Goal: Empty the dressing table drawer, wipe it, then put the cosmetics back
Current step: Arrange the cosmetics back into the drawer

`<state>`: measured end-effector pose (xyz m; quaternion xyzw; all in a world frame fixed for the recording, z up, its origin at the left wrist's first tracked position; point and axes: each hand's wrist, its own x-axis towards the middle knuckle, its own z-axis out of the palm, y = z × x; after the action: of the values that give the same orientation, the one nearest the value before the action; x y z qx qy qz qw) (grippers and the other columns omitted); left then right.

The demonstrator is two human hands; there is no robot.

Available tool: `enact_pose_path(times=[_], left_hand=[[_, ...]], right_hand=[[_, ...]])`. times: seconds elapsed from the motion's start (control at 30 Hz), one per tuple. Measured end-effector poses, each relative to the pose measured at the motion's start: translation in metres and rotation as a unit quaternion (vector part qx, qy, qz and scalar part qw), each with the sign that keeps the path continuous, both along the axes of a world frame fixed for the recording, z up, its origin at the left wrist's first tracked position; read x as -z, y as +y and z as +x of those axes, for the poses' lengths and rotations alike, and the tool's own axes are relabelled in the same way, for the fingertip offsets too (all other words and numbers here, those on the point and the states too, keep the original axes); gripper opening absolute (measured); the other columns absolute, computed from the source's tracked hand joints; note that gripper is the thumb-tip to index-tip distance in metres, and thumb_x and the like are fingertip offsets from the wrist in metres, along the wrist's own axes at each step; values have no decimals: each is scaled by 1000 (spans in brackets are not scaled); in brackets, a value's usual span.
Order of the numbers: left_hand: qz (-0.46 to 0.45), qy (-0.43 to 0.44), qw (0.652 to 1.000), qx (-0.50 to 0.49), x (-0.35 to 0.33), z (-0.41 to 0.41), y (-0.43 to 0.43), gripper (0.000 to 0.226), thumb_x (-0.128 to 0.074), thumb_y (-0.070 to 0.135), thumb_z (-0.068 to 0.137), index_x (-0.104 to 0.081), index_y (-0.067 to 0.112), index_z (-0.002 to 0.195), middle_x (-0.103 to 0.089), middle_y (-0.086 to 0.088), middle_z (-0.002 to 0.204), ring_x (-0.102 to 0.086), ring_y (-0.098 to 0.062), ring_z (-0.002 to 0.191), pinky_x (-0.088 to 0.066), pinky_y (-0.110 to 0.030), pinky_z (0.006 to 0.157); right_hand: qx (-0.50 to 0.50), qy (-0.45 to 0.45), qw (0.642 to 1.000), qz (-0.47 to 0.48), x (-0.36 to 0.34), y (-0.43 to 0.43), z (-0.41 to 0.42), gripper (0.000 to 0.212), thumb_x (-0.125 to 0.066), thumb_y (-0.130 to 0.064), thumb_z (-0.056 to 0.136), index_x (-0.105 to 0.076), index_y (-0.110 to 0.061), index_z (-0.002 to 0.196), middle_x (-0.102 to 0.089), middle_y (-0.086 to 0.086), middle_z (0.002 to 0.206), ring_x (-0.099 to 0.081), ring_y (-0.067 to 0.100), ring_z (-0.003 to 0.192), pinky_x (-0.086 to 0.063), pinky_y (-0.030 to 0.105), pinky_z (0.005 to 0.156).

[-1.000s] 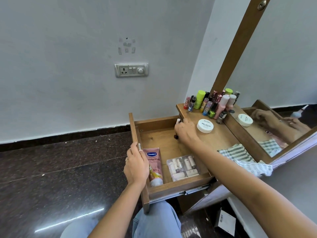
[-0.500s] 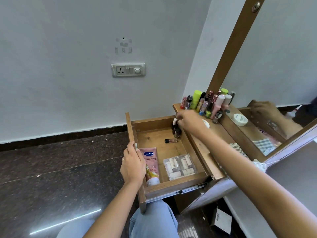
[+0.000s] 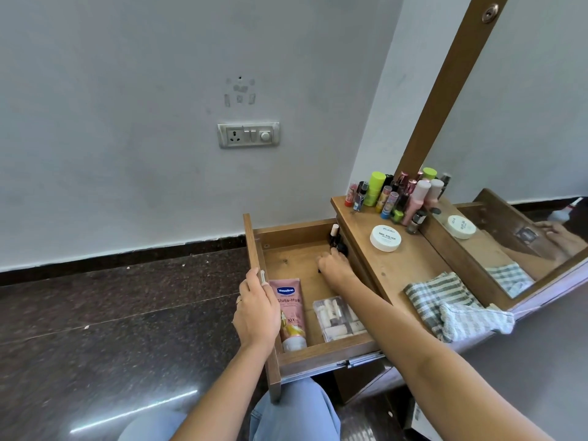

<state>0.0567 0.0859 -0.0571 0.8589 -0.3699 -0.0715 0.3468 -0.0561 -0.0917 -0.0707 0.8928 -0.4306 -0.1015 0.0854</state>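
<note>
The wooden drawer (image 3: 254, 246) is pulled out from the dressing table. My left hand (image 3: 254, 313) grips its front panel, thumb on the top edge. Inside lie a pink Vaseline tube (image 3: 289, 310) and a clear case of small white items (image 3: 337, 316). A few small bottles (image 3: 335, 238) stand upright in the back right corner. My right hand (image 3: 335, 267) reaches down to the drawer floor, fingers curled over a small dark bottle (image 3: 319, 270) that is mostly hidden. Several cosmetics (image 3: 391, 198) stand on the tabletop by the mirror.
A white nail polish remover jar (image 3: 385, 238) sits on the wooden tabletop (image 3: 397, 275). A green-striped cloth (image 3: 445, 300) lies at its near edge. The mirror (image 3: 525, 154) rises on the right. A dark polished floor (image 3: 111, 313) spreads left of the drawer.
My right hand rose from the drawer's back corner toward the tabletop, then came down onto the small bottle lying on the drawer floor. My left hand stayed on the drawer front.
</note>
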Motion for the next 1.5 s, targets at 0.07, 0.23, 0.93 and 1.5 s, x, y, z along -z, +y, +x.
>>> enact_pose_path(times=[0.07,0.23,0.93,1.5], left_hand=[[0,3,1000,0,0,0,0,38,-39,28,100,-42,18,137,-57,-9,128,-65,-26,96,-53,-35,62],[-1,-1,1000,0,2,1,-1,37,-40,28,100,-42,19,136,-58,-10,127,-66,-26,94,-56,-36,61],[-7,7,1000,-4,-2,0,1,36,-40,28,100,-43,18,135,-58,-8,127,-65,-25,95,-54,-35,63],[-3,0,1000,-2,-1,0,1,36,-40,27,100,-43,17,135,-59,-9,125,-66,-25,89,-54,-33,57]], right_hand=[[14,3,1000,8,0,1,-1,36,-35,3,95,-46,-4,129,-51,15,129,-46,31,123,-43,38,98],[23,2,1000,10,-20,0,1,34,-39,-3,97,-40,-1,130,-48,17,129,-62,30,110,-52,36,84],[-145,256,948,-122,-47,-24,-10,28,-44,-14,99,-56,-10,124,-62,13,123,-32,41,135,-40,38,94],[273,-227,928,114,9,19,-3,39,-38,-11,100,-39,-8,139,-54,17,129,-57,28,114,-50,37,95]])
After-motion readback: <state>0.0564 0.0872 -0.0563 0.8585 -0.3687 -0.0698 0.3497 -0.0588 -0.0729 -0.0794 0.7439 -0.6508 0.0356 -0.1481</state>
